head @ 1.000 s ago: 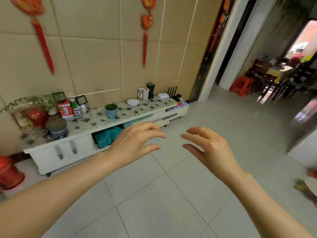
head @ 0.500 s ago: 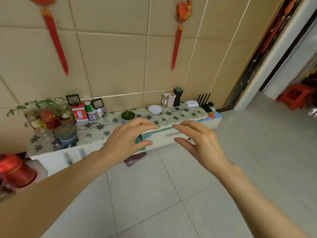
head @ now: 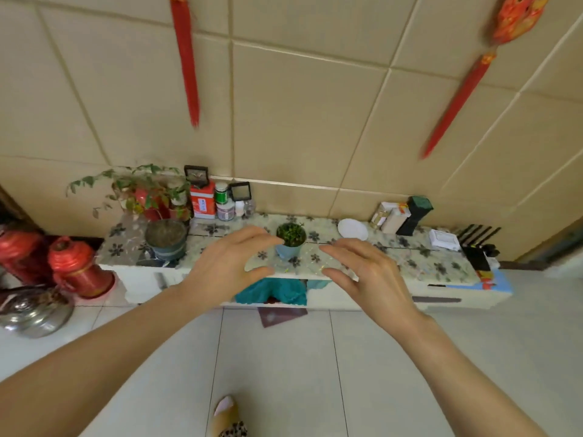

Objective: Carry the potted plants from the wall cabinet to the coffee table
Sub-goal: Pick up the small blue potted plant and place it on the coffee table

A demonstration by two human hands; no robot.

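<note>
Both hands, the left hand (head: 228,266) and right hand (head: 367,274), are now held open and empty nearer the cabinet (head: 394,257) than before. Between them, the small potted plant (head: 291,239) is seen standing untouched on the cabinet top.

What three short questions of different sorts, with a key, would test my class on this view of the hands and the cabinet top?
1. True or false: the left hand already holds the small blue pot.
2. Which thing stands on the cabinet just to the right of that pot: (a) a white dish, (b) a kettle, (c) a red flask?
3. Fill in: the larger grey pot stands to the ___ of the small one.

Key
1. False: both it and the right hand are open and empty, spread either side of the pot.
2. (a), the white dish.
3. left.
</note>
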